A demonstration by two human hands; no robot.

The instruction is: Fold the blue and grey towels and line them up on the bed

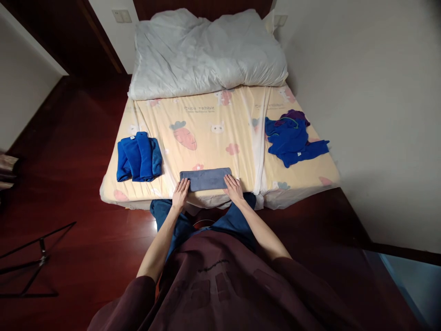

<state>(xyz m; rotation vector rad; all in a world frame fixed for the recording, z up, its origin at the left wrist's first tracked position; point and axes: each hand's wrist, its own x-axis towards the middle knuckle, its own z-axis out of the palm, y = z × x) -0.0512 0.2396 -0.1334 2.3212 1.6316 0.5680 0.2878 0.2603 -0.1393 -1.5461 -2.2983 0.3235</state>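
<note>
The left hand (180,195) and right hand (234,188), fingers close together, press a folded gray cloth (206,179) between folded blue cloths (139,157) and an unfolded heap (290,140).

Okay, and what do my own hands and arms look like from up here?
Your left hand and right hand are bare, without gloves. No watch or bracelet shows on either wrist; rings are too small to tell. Your forearms are uncovered, and the loose, dark maroon sleeves end around the elbows.
</note>
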